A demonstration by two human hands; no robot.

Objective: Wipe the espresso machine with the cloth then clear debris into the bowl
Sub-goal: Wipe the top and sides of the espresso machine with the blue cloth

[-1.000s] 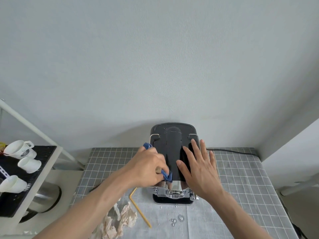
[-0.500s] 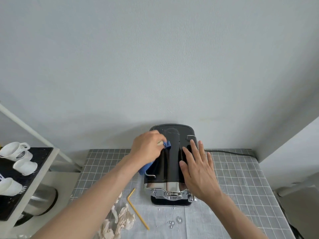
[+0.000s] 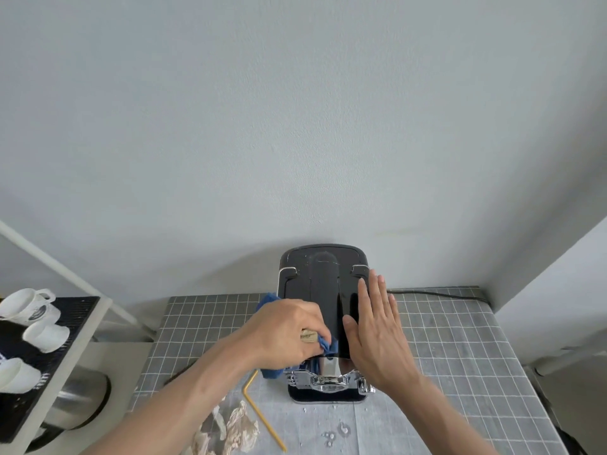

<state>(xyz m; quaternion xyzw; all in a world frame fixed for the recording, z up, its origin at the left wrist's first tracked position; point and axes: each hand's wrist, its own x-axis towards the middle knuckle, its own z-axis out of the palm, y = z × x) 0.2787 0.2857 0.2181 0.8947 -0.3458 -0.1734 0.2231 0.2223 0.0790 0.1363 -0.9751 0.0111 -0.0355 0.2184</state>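
Moved: your left hand (image 3: 289,336) pulled the cloth (image 3: 272,372) from the machine's back to its front left.
Grip: left clutches cloth; right hand (image 3: 377,333) flat, steadying the espresso machine (image 3: 323,290) at the tabletop's back edge.
Meaning: wiping continues; debris (image 3: 230,428) waits.

shelf (image 3: 82,326): left of the table (image 3: 460,356)
mugs (image 3: 33,310): white, on the shelf
cable (image 3: 437,293): black, along the table's far edge

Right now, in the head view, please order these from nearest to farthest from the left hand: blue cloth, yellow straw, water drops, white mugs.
From the left hand:
1. Blue cloth, in its grip.
2. Yellow straw, just below.
3. Water drops, lower right.
4. White mugs, far left shelf.
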